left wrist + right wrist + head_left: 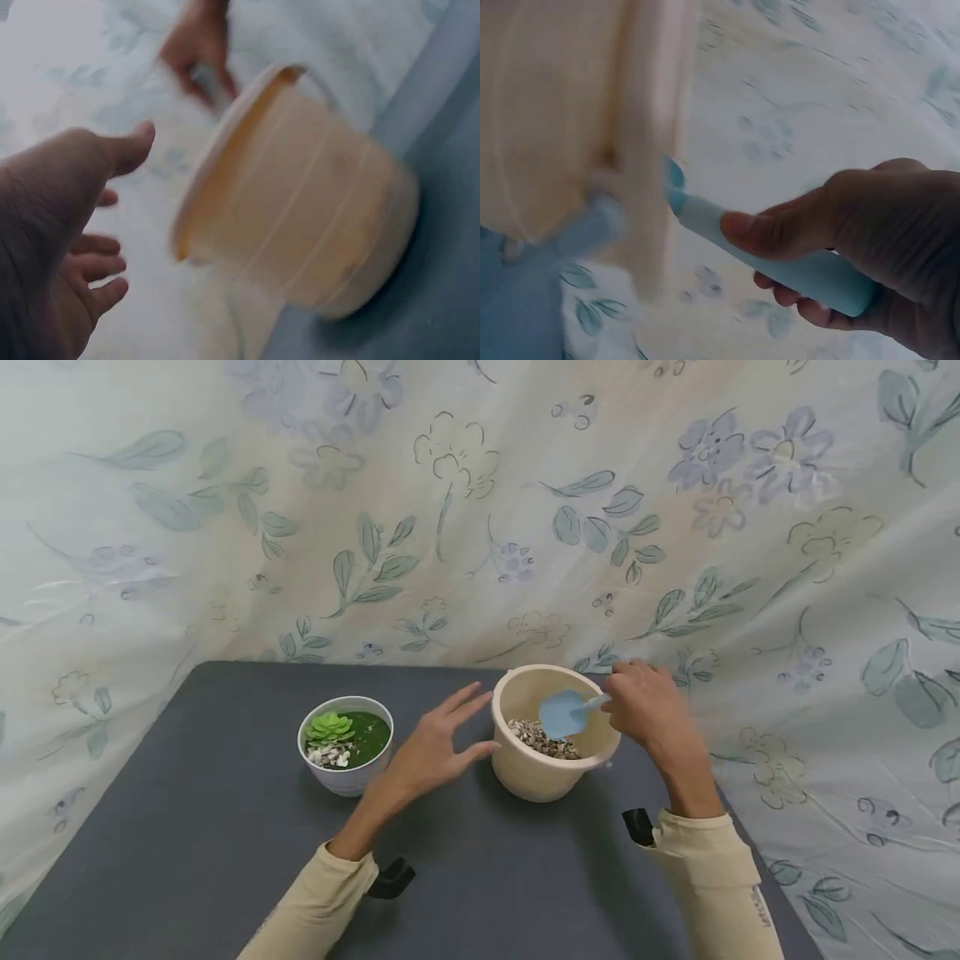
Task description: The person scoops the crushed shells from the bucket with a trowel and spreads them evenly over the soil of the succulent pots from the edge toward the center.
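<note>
My right hand (647, 706) grips the handle of a light blue toy shovel (564, 714); its blade hangs inside a cream bucket (540, 781), above a layer of mixed pebbles (536, 737). In the right wrist view, thumb and fingers wrap the pale blue handle (780, 262). My left hand (435, 747) is held beside the bucket's left side, fingers spread and thumb apart. The left wrist view shows a gap between this hand (67, 225) and the blurred bucket (315, 195). Whether the blade carries pebbles cannot be made out.
A white bowl (348, 781) stands left of my left hand, holding a green succulent (330, 727), white stones and a green surface. Both pots rest on a dark grey table (225, 827). Floral cloth (465, 527) hangs behind the table and along its right side.
</note>
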A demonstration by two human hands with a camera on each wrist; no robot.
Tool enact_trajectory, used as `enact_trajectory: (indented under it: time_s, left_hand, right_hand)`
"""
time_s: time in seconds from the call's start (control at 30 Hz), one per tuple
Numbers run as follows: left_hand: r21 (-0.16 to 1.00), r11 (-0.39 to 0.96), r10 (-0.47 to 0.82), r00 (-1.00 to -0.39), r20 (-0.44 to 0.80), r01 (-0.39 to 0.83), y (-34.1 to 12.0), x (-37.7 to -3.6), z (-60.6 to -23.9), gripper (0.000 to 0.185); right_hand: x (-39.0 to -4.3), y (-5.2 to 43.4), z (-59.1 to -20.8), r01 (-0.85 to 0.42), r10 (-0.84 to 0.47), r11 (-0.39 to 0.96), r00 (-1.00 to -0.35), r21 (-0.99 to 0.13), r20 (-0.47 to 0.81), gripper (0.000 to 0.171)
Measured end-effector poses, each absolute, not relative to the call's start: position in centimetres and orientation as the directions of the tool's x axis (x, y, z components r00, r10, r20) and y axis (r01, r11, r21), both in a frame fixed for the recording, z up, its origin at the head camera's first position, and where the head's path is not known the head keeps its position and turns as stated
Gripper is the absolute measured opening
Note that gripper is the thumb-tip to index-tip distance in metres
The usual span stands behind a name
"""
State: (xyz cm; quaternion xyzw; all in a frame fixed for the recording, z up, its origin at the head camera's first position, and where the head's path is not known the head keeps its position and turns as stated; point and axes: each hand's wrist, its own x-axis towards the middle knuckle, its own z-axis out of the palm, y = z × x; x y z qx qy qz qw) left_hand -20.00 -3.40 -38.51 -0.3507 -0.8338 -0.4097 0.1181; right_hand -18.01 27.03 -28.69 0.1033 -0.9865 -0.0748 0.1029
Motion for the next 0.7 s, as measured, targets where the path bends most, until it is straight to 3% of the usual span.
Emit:
enact_trajectory:
  time_s: [0.2, 0.37, 0.6, 0.7]
  left_hand:
    - [0.548, 0.488, 0.525, -0.730, 0.438, 0.680, 0.7, -19.8, -39.1, 0.076]
    - [0.488, 0.533, 0.525, -0.722, 0.450, 0.691, 1.5, -19.4, -39.4, 0.071]
    - [0.526, 0.509, 0.511, -0.731, 0.452, 0.682, 1.6, -19.6, -39.3, 0.067]
    - [0.531, 0.507, 0.501, -0.733, 0.459, 0.679, 1.5, -19.8, -39.5, 0.066]
  right_hand:
    - [-20.9, 25.8, -31.1, -0.178, -0.273, 0.927, -0.923, 0.329, 0.272, 0.012]
    - [-21.5, 25.6, -32.5, -0.189, -0.302, 0.912, -0.910, 0.363, 0.285, 0.012]
    - [-22.0, 24.6, -33.8, -0.260, -0.408, 0.861, -0.866, 0.436, 0.288, 0.022]
    - [-22.5, 24.5, -34.3, -0.300, -0.424, 0.862, -0.868, 0.410, 0.257, 0.025]
